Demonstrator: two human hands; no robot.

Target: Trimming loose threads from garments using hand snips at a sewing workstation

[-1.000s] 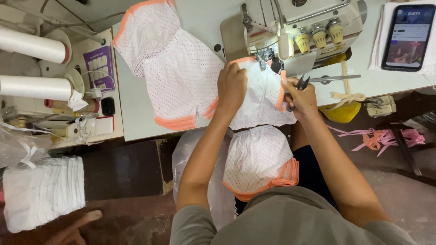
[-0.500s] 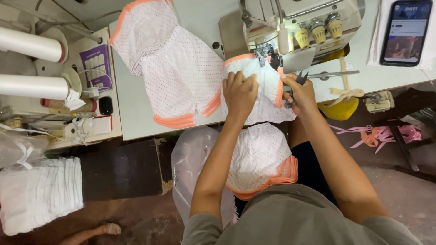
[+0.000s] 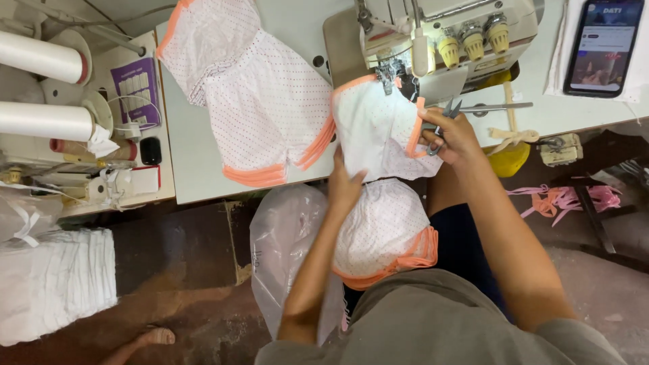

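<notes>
Left hand (image 3: 346, 184) flat on the garment (image 3: 375, 132), fingers together and spread over the cloth at the bench (image 3: 196, 172) edge, pressing, not pinching. Right hand (image 3: 454, 134) closed around small scissors (image 3: 443, 118), blades pointing up toward the machine, and also touching the garment's orange-trimmed edge.

Garment: white dotted fabric with orange binding. Lower part hangs off the bench into the lap (image 3: 385, 236), upper part lies on the bench with its top edge under the presser foot (image 3: 391, 73) of the sewing machine (image 3: 433, 34).

Plastic bag (image 3: 284, 250) hangs just left of the lap, below the bench edge. Bare foot (image 3: 152, 336) on the floor at lower left, near a stack of white cloth (image 3: 51, 284).

Further out on the bench: finished pieces (image 3: 257, 101) of the same fabric piled left of the machine, touching the garment in work at the orange hems. Orange scraps (image 3: 568, 197) on the floor to the right.

Side shelf at left: two white thread cones (image 3: 40, 88) lying sideways, purple card (image 3: 137, 88), small clutter.

Far right: phone (image 3: 604, 44), screen lit, on white cloth beside the machine. Thread spools (image 3: 473, 40) on the machine front.
</notes>
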